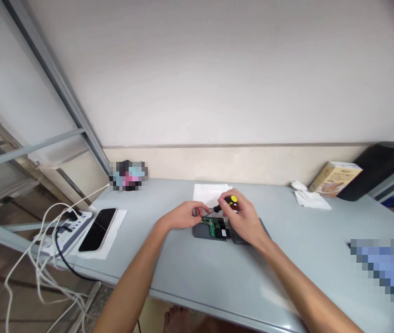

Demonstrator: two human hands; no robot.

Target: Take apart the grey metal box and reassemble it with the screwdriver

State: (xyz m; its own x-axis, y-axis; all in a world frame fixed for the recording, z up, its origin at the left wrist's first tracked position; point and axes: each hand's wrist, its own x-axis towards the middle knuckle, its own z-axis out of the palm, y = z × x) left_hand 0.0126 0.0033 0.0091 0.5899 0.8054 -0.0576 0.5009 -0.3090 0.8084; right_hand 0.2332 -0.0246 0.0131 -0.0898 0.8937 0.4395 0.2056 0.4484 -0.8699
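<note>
My right hand [243,219] is wrapped round a black and yellow screwdriver [231,200]. The thin shaft slants down to the left, its tip at the upper left corner of a green circuit board [212,225]. At that same corner my left hand [183,214] has its fingers bent and closed on the board's edge, close to the tip. The board lies on a dark grey casing [202,231]. Partly hidden under my right hand is a second dark grey piece [240,238]. Behind both hands a sheet of white paper [207,190] lies on the grey table [190,263].
To the left, a phone [98,230] lies on paper beside a power strip [75,226] with tangled white cables [37,263]. Back right are crumpled tissues [311,199], a yellow box [335,178] and a black object [373,169]. Blurred items sit at the back left and right edge.
</note>
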